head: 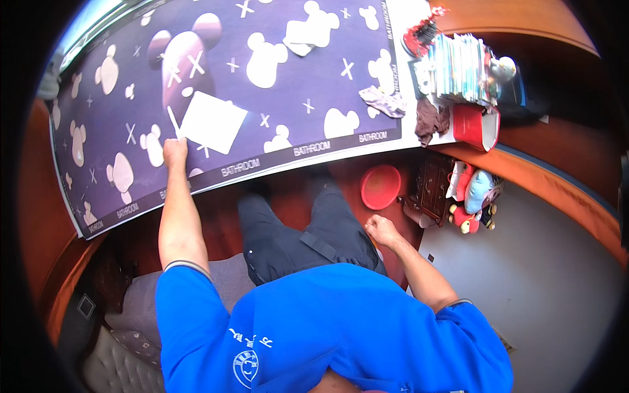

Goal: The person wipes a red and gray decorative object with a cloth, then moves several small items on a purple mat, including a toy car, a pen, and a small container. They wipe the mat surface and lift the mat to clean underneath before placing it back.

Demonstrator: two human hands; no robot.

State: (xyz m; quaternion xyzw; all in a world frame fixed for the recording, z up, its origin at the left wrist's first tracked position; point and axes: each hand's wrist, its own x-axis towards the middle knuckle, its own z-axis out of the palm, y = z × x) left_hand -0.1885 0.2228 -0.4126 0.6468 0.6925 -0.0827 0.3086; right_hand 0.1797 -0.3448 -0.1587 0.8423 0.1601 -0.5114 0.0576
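Note:
My left hand (175, 152) reaches over the near part of a patterned purple mat (304, 83). Its fingers are closed on a slender white object (173, 120), which sticks up past the fist; I cannot tell what it is. Right beside that object lies a square white sheet (214, 123), flat and turned at an angle, its left corner close to my fist. My right hand (381, 228) hangs low beside my right thigh, well away from the mat. Its fingers are curled in, and nothing shows in them.
Another white sheet (302, 38) lies farther back. Crumpled cloths, a pale one (383, 101) and a brown one (431, 120), rest at the right near a row of books (457, 69) and a red box (474, 126). Below stand a red basin (381, 186) and a dark wooden cabinet (433, 184).

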